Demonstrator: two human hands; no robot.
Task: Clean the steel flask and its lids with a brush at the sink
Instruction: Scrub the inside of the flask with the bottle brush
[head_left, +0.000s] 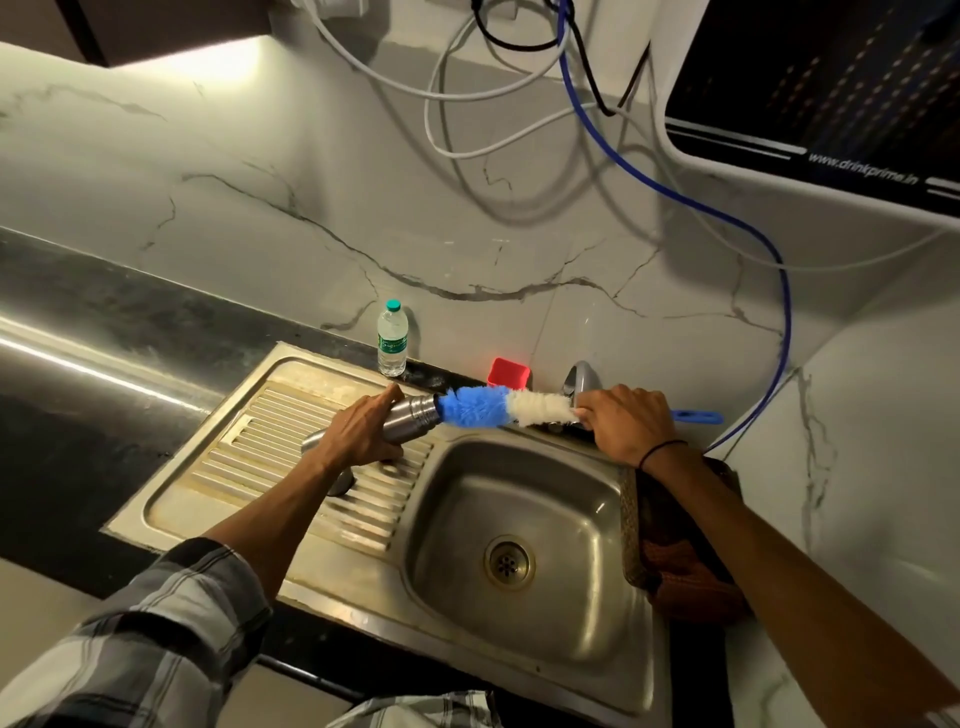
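From the left: my left hand wraps the flask, tilted over the ribbed drainboard, mouth pointing to three o'clock. The brush tip sits at that mouth, bristles mostly outside, so I judge the scrubbing barely begun. One lid, I think, lies on the board at six o'clock from my hand, untouched. My right hand grips the brush handle near the tap, tight there. The sink gives room below.
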